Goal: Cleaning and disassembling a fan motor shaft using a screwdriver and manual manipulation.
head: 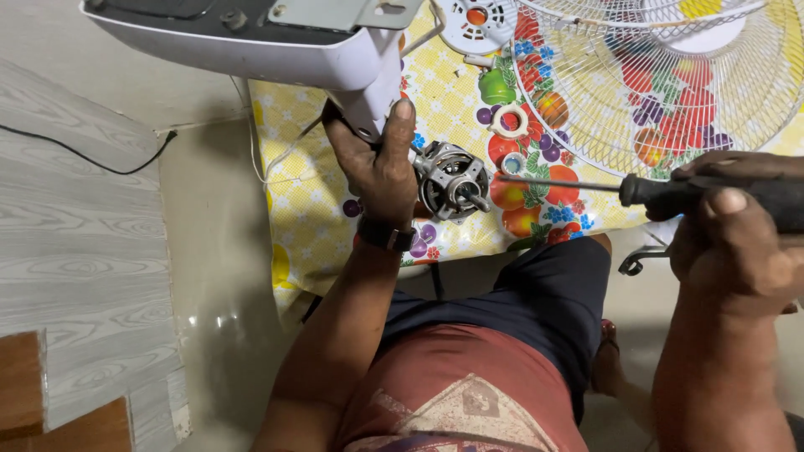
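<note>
Right hand [737,230] is clenched around the black handle of a screwdriver [670,194], whose thin shaft runs almost level, tip pointing left at the fan motor [450,180]. Left hand [378,163] grips the white neck of the fan housing [251,38], just beside that motor. The motor's spindle points right and slightly down. All sits over a fruit-print tablecloth [335,209], the wire fan guard [662,75] lying beyond the screwdriver.

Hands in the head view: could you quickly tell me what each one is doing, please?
Left hand: closed around the white fan neck.
Right hand: closed on the black-handled screwdriver.
</note>
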